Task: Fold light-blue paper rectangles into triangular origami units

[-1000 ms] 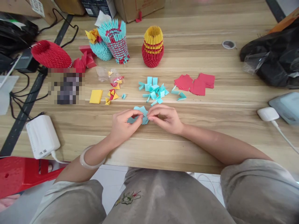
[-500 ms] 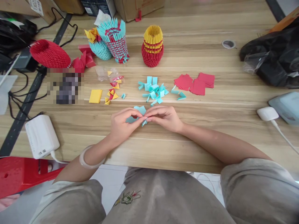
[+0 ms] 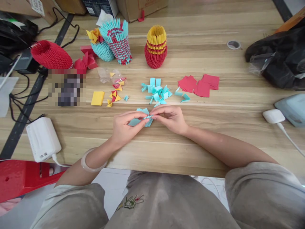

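Blue slip (image 3: pixel 148 117), narrow, folded by the look of it, held between my two pinches and just above the table (image 3: pixel 147 157). Its long axis runs roughly left to right across me, from one set of fingertips to the other, right end tipped a little away from my body. My left hand (image 3: pixel 125 126) has thumb and forefinger closed on the left end; my right hand (image 3: pixel 172 121) pinches the right end the same way, no real gap in either. Neither hand is clearly nearer; the slip lies midway, so all turns on the line between the two pinches. Creases too small to make out. Under and just behind my fingers, partly hidden by them: loose blue sheets (image 3: pixel 135 122). Straight beyond my fingertips, a loose heap of folded blue pieces (image 3: pixel 156 90); beyond and to the right, red sheets (image 3: pixel 202 86), fanned flat. Beyond and left, small yellow-and-red triangles (image 3: pixel 116 96), then the yellow stack (image 3: pixel 97 98) farther out. Farthest ahead of my fingers, a red-and-yellow vase (image 3: pixel 155 47) upright, with a tall blue-and-red one (image 3: pixel 116 41) to its left.
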Demonstrator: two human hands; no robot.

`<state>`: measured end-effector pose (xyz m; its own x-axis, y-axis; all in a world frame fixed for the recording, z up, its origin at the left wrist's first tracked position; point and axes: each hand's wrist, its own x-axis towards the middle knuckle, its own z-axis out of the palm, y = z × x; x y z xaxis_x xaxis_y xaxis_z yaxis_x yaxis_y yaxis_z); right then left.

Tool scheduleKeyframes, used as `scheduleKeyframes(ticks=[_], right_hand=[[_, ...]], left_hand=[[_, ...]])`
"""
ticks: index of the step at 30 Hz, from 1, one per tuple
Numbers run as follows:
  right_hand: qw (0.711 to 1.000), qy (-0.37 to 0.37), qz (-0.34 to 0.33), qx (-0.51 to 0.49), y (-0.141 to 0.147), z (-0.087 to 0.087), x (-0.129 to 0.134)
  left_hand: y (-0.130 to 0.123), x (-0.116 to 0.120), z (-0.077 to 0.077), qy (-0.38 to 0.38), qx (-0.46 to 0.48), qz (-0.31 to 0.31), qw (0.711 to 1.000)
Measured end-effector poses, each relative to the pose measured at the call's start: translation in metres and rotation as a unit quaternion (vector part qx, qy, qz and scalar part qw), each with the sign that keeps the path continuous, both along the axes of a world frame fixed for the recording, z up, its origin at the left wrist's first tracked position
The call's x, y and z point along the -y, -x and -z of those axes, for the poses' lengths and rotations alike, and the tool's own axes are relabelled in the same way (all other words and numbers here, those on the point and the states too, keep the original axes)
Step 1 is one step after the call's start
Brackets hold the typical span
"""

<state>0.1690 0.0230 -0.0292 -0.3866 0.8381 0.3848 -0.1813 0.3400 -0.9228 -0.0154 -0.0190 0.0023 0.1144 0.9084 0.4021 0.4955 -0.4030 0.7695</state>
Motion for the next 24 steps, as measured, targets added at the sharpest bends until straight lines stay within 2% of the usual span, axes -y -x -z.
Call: scheduleKeyframes(ticks=[5, 12, 17, 19, 22, 24], right_hand=[[1.0, -0.019, 0.002, -0.011, 0.0, 0.001, 0.0], [0.999, -0.052, 0.005, 0.004, 0.0, 0.001, 0.0], [0.996, -0.074, 0.015, 0.055, -0.003, -0.004, 0.002], [0.997, -0.043, 0.026, 0.058, -0.004, -0.005, 0.002], [0.996, 0.05, 0.062, 0.025, -0.004, -0.003, -0.002], [0.991, 0.099, 0.087, 0.001, -0.003, -0.001, -0.007]], left_hand=[[0.0, 0.0, 0.001, -0.004, 0.008, 0.006, 1.0], [-0.002, -0.002, 0.0, 0.013, 0.073, 0.026, 0.997], [-0.001, -0.001, -0.004, 0.03, 0.052, 0.043, 0.997], [0.002, -0.003, -0.007, 0.042, 0.029, 0.032, 0.998], [0.01, -0.009, -0.011, 0.046, -0.021, -0.011, 0.999], [0.017, -0.015, -0.014, 0.033, -0.071, -0.015, 0.997]])
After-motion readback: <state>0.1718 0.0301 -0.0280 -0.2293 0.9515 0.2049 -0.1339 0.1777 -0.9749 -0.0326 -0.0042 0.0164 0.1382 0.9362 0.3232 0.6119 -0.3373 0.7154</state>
